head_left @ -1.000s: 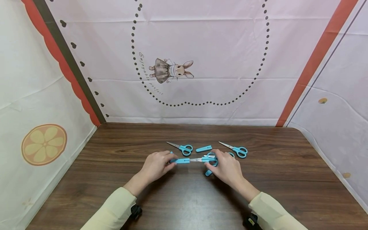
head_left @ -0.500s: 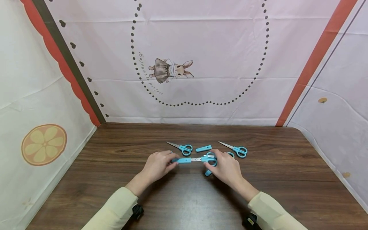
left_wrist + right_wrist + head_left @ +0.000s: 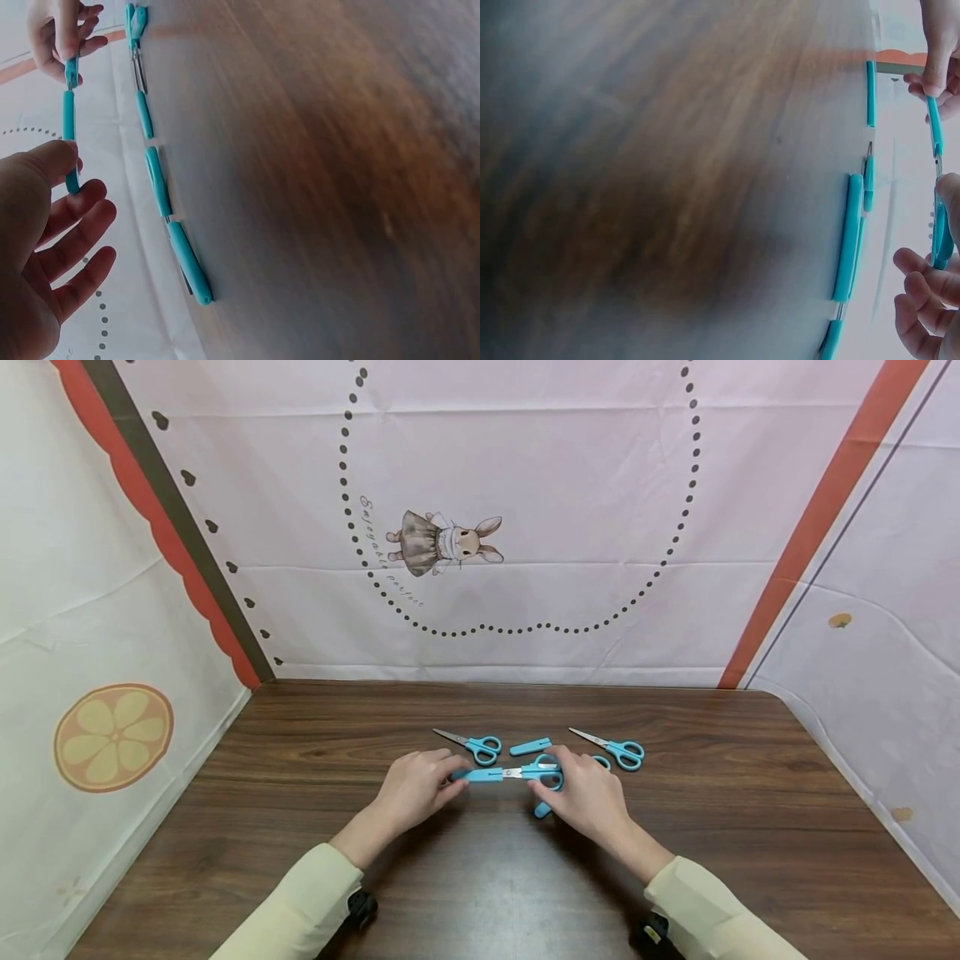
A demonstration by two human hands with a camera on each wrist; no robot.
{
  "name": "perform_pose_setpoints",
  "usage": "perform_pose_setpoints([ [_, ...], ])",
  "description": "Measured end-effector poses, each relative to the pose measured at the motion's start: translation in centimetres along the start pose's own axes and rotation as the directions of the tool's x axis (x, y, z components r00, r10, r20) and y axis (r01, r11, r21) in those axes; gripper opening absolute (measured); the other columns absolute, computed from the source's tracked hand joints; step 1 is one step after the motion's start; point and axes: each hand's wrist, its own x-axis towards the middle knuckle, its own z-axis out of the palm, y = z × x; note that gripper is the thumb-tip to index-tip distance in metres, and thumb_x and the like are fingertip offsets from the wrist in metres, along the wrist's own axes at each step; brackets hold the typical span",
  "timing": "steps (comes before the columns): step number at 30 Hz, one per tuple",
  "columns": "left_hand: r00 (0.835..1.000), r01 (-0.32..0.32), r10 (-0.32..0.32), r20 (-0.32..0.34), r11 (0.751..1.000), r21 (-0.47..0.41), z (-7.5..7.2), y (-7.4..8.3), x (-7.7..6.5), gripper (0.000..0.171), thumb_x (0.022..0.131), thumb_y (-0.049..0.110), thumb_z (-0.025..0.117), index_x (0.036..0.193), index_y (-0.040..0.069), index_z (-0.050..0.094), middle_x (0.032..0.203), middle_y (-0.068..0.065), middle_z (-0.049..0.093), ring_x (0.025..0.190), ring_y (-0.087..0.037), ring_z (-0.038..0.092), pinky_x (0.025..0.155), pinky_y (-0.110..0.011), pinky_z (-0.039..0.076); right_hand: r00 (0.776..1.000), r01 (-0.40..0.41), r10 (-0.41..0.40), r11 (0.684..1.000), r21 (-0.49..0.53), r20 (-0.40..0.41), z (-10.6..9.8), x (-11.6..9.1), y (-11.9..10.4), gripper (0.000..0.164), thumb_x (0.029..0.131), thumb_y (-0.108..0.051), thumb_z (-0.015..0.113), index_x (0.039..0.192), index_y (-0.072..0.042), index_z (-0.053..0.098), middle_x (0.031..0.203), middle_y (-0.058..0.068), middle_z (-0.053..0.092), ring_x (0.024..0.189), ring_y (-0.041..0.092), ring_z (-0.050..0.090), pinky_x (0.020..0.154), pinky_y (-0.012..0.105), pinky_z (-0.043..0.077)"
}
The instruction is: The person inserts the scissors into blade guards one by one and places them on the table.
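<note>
L hand [image 3: 416, 789] pinches the blue cap [image 3: 486, 775] btwn thumb & fingers; R hand [image 3: 588, 789] grips the held scissors [image 3: 531, 772] by the handles. They're up off the bench [image 3: 480, 885], abt mid, long axis running L–R, approx. parallel w/ far edge, blades pointing L, partly in cap, bit of metal showing. Just behind, far-left scissors [image 3: 480, 747] & far-right scissors [image 3: 619, 752] lie tips L & away, loose cap [image 3: 530, 747] btwn.
</note>
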Motion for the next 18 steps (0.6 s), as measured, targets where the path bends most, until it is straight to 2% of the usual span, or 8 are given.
perform_pose_setpoints([
  [18,1.000,0.015,-0.015,-0.010,1.000,-0.007,0.01,0.30,0.21,0.015,0.081,0.028,0.071,0.095,0.023,0.068,0.067,0.009,0.055,0.051,-0.002,0.039,0.048,-0.021,0.034,1.000,0.012,-0.012,1.000,-0.014,-0.003,0.00,0.08,-0.40,0.052,0.076,-0.049,0.069,0.113,-0.014,0.060,0.054,-0.008,0.040,0.045,0.006,0.032,0.037,0.023,0.024],
])
